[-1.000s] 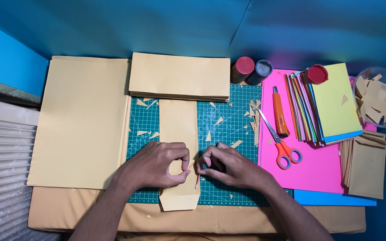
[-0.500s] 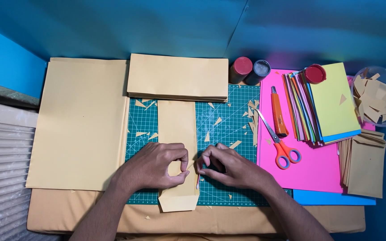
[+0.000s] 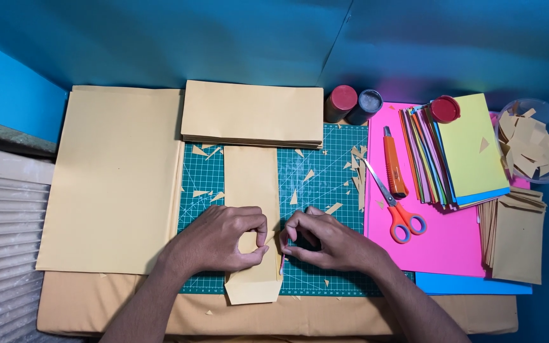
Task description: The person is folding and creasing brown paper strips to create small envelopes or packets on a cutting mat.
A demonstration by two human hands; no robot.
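Knuckles up, the left hand [image 3: 227, 238] pinches the tan folded envelope [image 3: 251, 219] on the green cutting mat [image 3: 325, 184]; the right hand [image 3: 325, 240] pinches its right edge, fingers curled.

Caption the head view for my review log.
Both hands, left hand and right hand, press a tan paper envelope on a green cutting mat.

Paper-craft workspace, green cutting mat [image 3: 325, 184] at the table's middle, orange scissors [image 3: 394, 206] and utility knife [image 3: 394, 162], coloured paper stack [image 3: 465, 152] toward the right edge, blue backdrop walls
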